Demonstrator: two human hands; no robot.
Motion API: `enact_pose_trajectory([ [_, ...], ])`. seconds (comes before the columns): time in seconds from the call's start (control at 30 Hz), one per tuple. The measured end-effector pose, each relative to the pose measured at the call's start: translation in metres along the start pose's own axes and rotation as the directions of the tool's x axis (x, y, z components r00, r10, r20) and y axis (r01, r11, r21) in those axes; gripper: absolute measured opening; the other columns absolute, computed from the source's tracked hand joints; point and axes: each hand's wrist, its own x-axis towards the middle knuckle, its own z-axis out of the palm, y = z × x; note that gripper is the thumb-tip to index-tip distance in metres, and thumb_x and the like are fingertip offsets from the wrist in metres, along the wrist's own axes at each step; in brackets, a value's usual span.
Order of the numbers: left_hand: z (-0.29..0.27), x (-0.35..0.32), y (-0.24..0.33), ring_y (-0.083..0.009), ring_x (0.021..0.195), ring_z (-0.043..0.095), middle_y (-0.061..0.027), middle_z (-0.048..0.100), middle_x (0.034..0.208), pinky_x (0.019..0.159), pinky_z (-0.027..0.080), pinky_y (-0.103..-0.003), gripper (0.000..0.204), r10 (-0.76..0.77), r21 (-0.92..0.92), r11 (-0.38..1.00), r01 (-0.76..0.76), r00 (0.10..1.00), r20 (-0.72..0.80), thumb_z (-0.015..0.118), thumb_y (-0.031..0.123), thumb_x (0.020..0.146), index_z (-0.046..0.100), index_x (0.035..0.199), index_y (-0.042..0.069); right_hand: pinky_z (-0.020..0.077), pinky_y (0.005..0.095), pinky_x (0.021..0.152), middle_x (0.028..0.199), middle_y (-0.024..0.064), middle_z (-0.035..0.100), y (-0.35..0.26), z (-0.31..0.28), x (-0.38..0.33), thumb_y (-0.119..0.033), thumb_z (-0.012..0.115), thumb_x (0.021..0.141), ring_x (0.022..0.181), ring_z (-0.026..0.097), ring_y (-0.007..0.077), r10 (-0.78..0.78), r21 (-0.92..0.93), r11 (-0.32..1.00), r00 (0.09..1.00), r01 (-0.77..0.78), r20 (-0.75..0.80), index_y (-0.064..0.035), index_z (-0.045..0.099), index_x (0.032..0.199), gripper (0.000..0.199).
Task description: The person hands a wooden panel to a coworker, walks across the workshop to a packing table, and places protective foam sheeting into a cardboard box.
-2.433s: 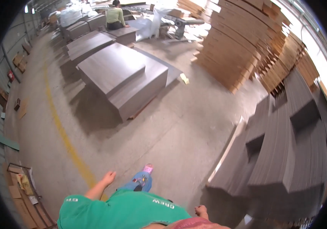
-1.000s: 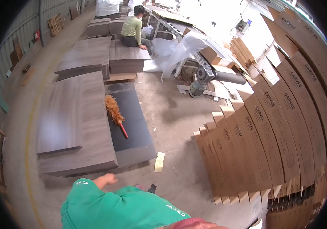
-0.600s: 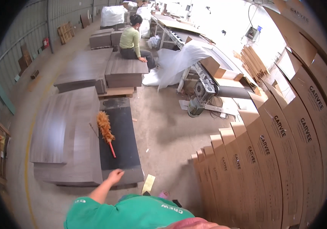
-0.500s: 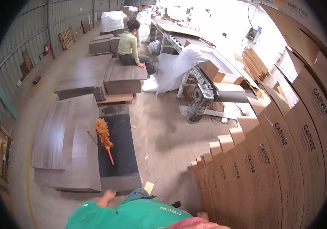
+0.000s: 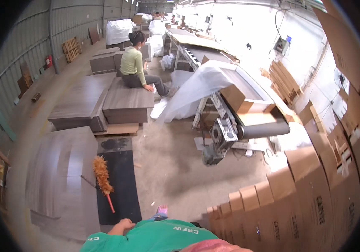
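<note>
My left hand (image 5: pixel 125 224) hangs in front of my green shirt at the lower edge, its fingers loosely curled, with no object visible in it. Nearest to it is the front end of a black panel (image 5: pixel 123 178) on a low stack. A feather duster (image 5: pixel 101 174) with orange-brown feathers and a red handle lies on that panel, the handle toward me. Beside it, a thin dark stick (image 5: pixel 88 181) crosses the edge of a stack of grey wood-grain boards (image 5: pixel 62 168). My right hand is out of view.
Flat cardboard cartons (image 5: pixel 280 214) stand in rows on my right. Ahead is a belt conveyor (image 5: pixel 264 126) with an open carton (image 5: pixel 247 107) and draped plastic film (image 5: pixel 196 92). A person (image 5: pixel 134 65) sits on stacked boards (image 5: pixel 129 98) farther off.
My view has moved forward and tilted up. The duster and boards sit lower in the picture. My right hand has left the view; my left is nearer the black panel.
</note>
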Motion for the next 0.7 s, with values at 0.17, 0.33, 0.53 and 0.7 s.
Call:
enact_pose_trajectory([
  [0.17,-0.122,0.094,0.081,-0.0251,0.084,0.055,-0.0112,0.058,0.086,0.075,0.042,-0.032,0.039,0.127,-0.231,0.953,-0.198,0.949,-0.287,0.052,0.039,0.069,0.058,0.091,0.007,0.0419,0.0339,0.074,0.088,0.0151,0.057,-0.042,-0.043,0.035,-0.036,0.051,0.069,0.084,0.054,0.0283,0.147,0.078,0.986,0.988,-0.151,0.047,-0.0061,0.059,0.087,0.036],
  [0.33,-0.188,0.177,0.137,-0.0252,0.089,0.052,-0.0125,0.056,0.093,0.077,0.041,-0.033,0.041,0.16,-0.015,0.986,-0.166,0.97,-0.185,0.051,0.038,0.07,0.056,0.095,0.006,0.0419,0.0335,0.075,0.088,0.0167,0.057,-0.083,-0.116,0.115,-0.038,0.052,0.069,0.085,0.054,0.028,0.103,0.158,0.983,0.992,-0.091,-0.072,-0.0042,0.059,0.089,0.04],
  [0.53,-0.223,0.228,0.185,-0.0252,0.089,0.052,-0.0133,0.055,0.095,0.076,0.041,-0.032,0.039,0.243,-0.099,0.962,-0.255,0.963,-0.115,0.053,0.037,0.07,0.055,0.095,0.006,0.0447,0.0321,0.066,0.078,0.0146,0.059,-0.179,-0.209,0.225,-0.03,0.05,0.071,0.071,0.057,0.0245,0.156,0.093,0.983,0.987,-0.158,0.023,-0.0025,0.058,0.089,0.034],
  [0.7,-0.186,0.315,0.042,-0.0238,0.085,0.053,-0.0112,0.057,0.09,0.075,0.041,-0.031,0.038,0.085,-0.164,0.982,-0.088,0.996,-0.023,0.054,0.037,0.071,0.056,0.092,0.006,0.0457,0.0299,0.056,0.067,0.0091,0.059,-0.26,-0.271,0.33,-0.027,0.05,0.071,0.056,0.056,0.0191,0.141,-0.129,0.985,0.958,-0.112,0.249,-0.0046,0.057,0.088,0.029],
])
